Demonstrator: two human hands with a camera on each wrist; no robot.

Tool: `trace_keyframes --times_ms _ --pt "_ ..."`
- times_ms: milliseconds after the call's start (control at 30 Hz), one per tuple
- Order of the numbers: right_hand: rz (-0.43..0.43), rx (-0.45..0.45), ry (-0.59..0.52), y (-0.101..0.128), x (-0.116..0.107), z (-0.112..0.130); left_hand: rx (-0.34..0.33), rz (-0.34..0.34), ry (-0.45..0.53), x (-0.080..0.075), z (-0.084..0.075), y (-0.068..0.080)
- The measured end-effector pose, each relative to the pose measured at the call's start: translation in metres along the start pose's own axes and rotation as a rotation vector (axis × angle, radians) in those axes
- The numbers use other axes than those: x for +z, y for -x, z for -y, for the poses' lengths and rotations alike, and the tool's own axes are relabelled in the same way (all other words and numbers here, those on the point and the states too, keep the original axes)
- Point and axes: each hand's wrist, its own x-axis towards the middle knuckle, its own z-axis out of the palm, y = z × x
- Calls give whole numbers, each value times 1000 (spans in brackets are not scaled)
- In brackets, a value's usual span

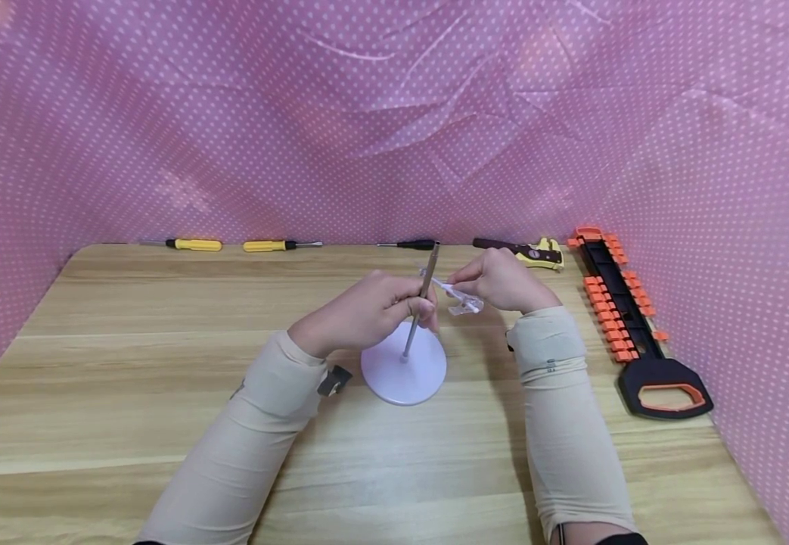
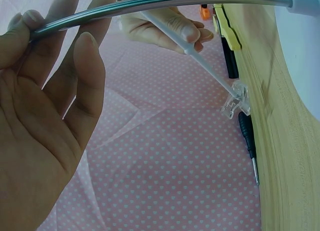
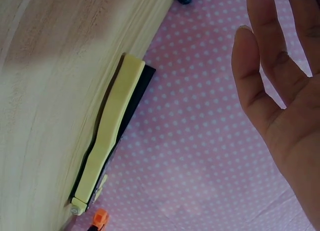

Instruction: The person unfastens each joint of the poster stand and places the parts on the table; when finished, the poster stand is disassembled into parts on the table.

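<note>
While the left hand [image 1: 377, 309] pinched the metal pole [image 1: 430, 265], the right hand [image 1: 504, 280] pinched a white rod [image 2: 210, 69] slantwise near the pole's top.

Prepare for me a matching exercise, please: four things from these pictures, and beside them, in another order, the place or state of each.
1. metal rod
2. round base
3. thin white stick
4. black screwdriver

A. held in the right hand
B. at the far edge of the table
C. held in the left hand
D. at the lower end of the rod

Pairs: 1-C, 2-D, 3-A, 4-B.
</note>
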Motion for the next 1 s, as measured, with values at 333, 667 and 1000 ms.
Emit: trace_keyframes --times_ms 333,667,1000 --pt "28 41 -9 -2 2 -6 21 2 14 0 0 -1" --pt "60 75 -34 -3 10 -13 16 5 -1 0 -1 -1" --pt "121 95 -84 -2 20 -20 -2 1 0 1 0 0"
